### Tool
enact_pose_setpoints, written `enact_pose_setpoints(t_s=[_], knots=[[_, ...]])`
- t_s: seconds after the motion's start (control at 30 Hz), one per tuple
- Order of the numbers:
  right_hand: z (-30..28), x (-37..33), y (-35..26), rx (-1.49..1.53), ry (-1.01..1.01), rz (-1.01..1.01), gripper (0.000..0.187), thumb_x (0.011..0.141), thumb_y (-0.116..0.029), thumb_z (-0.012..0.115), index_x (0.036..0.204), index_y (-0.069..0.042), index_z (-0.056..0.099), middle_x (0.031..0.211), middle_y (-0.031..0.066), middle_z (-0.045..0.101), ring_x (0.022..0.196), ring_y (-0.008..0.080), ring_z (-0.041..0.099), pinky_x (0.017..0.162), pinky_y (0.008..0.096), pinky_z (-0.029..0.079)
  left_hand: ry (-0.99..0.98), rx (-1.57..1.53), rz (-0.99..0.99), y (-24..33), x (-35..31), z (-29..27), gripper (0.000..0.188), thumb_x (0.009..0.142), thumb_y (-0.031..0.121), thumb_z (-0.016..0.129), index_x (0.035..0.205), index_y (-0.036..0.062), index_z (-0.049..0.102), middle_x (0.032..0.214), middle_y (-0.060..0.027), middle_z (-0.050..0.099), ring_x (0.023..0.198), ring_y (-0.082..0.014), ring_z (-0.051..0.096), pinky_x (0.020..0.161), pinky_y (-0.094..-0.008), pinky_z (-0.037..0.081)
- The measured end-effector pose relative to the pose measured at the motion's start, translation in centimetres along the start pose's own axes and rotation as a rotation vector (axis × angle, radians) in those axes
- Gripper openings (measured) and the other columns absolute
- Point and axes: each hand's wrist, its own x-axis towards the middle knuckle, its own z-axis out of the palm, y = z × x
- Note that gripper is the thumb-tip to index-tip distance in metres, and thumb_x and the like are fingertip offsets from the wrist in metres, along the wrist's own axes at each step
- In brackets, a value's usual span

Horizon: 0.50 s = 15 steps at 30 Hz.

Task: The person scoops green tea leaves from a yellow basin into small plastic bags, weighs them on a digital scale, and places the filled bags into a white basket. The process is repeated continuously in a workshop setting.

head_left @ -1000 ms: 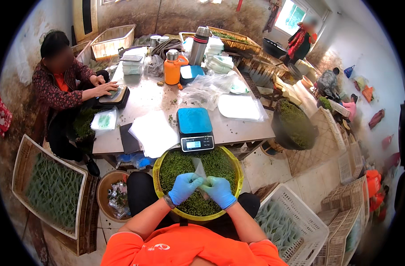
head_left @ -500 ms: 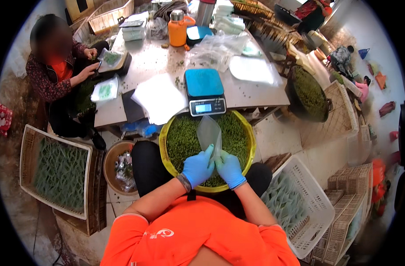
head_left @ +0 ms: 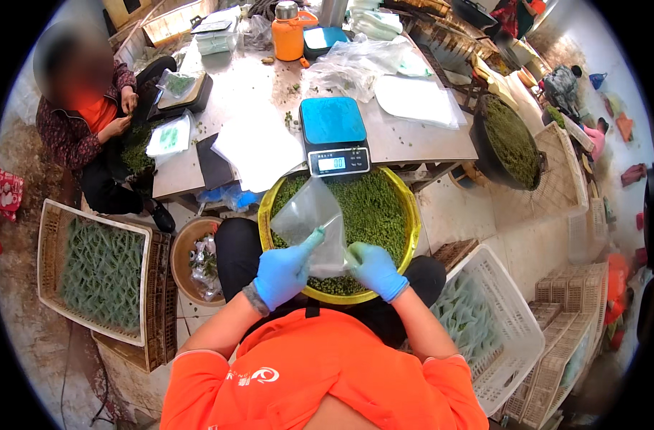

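A clear plastic bag (head_left: 314,215) is stretched between my two blue-gloved hands. My left hand (head_left: 284,272) pinches its left side, thumb pointing up along the film. At the opposite lower corner, my right hand (head_left: 376,269) has its fingers closed on the bag. No filling shows inside the bag. Below it stands a yellow-rimmed tub (head_left: 414,229) between my knees, full of small green peppercorn-like berries (head_left: 373,208). Just beyond the tub, a digital scale (head_left: 334,132) with a blue top sits at the table's near edge, with nothing on its plate.
White sheets (head_left: 259,154) and an orange flask (head_left: 288,36) lie on the table (head_left: 441,143). Crates of filled bags stand left (head_left: 90,279) and right (head_left: 510,330). A brown bucket (head_left: 184,276) sits by my left knee. At the left a co-worker (head_left: 83,136) sits handling greens.
My hands have moved apart, my left one going left and down, and the narrow folded bag is now spread wide. The co-worker's hands have drawn back from the scale on their side.
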Motion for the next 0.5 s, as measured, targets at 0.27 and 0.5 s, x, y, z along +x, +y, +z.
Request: enact_pose_setpoints(t_s=[0.27, 0.5], knots=[[0.8, 11.9, 3.6, 0.038, 0.203, -0.027, 0.062, 0.084, -0.050, 0.063, 0.128, -0.006, 0.058, 0.131, 0.0196, 0.056, 0.121, 0.0363, 0.053, 0.103, 0.0424, 0.042, 0.175, -0.203, -0.301, -1.2, 0.9, -6.2, 0.044, 0.088, -0.005, 0.051, 0.132, -0.0011, 0.054, 0.120, -0.0218, 0.063, 0.078, -0.0212, 0.071, 0.066, -0.0277, 0.052], [5.9, 14.7, 6.9, -0.208, 0.149, -0.042, 0.059, 0.087, -0.047, 0.057, 0.129, -0.005, 0.057, 0.140, 0.0194, 0.047, 0.128, 0.0396, 0.044, 0.105, 0.0459, 0.040, 0.226, -0.473, -0.429, -2.2, 1.5, -5.2, 0.036, 0.094, 0.001, 0.050, 0.130, -0.0022, 0.056, 0.094, -0.0085, 0.069, 0.059, -0.0100, 0.058, 0.057, -0.0219, 0.047]])
